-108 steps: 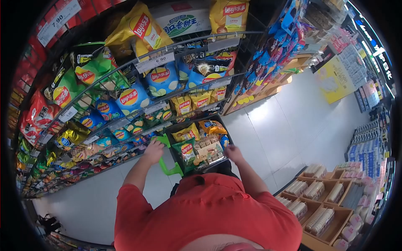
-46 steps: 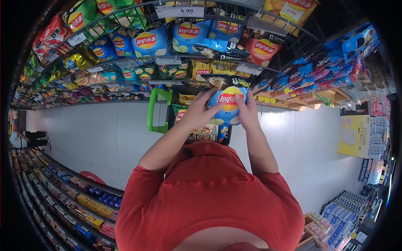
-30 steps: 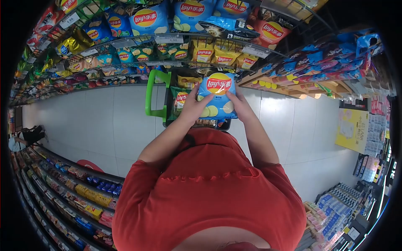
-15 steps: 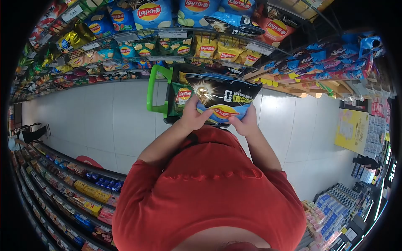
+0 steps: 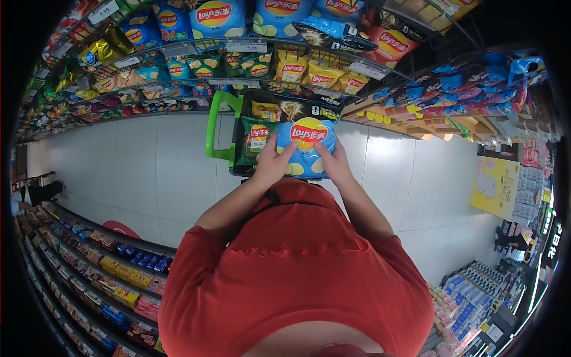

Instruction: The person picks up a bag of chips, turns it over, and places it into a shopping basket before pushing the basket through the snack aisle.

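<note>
Between my two hands is a blue and black bag of potato chips [image 5: 306, 128] with a Lay's logo facing up. My left hand [image 5: 274, 163] grips its left side, thumb on the front. On the right edge my right hand [image 5: 335, 162] holds it the same way; the fingers beneath are hidden. The bag is at a dark shopping basket [image 5: 238, 169] with a green handle [image 5: 211, 134], covering much of its opening. A green chip bag [image 5: 257, 137] and a yellow packet [image 5: 265, 111] lie in the basket, left of the held bag.
Shelves of chip bags [image 5: 217, 21] rise just ahead, with shelf edges close to the basket. A wooden display [image 5: 410, 116] of snack packs stands at the right. Behind left are snack shelves [image 5: 125, 268]; a person [image 5: 44, 190] is far left. Pale tiled floor [image 5: 178, 160] surrounds me.
My hands have tilted the chip bag so its blue front now faces up, and it sits lower over the basket. More of the yellow packet and green bag shows.
</note>
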Demonstrator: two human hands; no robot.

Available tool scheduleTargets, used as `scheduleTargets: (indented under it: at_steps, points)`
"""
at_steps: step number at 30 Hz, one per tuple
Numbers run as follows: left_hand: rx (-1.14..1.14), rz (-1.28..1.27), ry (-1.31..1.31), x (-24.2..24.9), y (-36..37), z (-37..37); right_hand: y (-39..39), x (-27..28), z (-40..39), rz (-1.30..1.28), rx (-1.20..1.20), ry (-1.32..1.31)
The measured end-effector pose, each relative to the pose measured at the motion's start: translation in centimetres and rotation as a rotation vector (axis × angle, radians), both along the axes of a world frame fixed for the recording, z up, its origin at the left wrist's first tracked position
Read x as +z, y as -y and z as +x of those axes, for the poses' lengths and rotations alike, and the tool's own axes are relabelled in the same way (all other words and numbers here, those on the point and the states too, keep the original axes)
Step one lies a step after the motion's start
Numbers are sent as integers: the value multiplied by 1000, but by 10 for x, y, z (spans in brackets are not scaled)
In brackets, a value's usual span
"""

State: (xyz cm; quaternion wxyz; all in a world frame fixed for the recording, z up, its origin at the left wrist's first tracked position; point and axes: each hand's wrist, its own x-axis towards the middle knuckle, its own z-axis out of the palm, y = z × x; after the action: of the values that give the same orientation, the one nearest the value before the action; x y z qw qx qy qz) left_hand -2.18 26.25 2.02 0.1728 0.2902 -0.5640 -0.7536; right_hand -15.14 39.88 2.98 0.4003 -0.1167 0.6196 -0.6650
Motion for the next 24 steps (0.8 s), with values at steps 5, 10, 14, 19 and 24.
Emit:
scheduleTargets:
  at_steps: [5,10,14,19,24]
  points:
    - [-21,24,12,-4,0,4,-4,2,0,0,25,-21]
    - [-35,-17,9,-18,4,3,-3,4,-3,-2,61,-59]
    - [-12,17,12,-20,5,4,-1,-1,-2,-45,52,-32]
    - [-21,22,15,-26,6,5,-2,-9,-1,-50,56,-29]
    - [-5,-2,23,-22,4,6,-5,-14,-2,-28,69,-76]
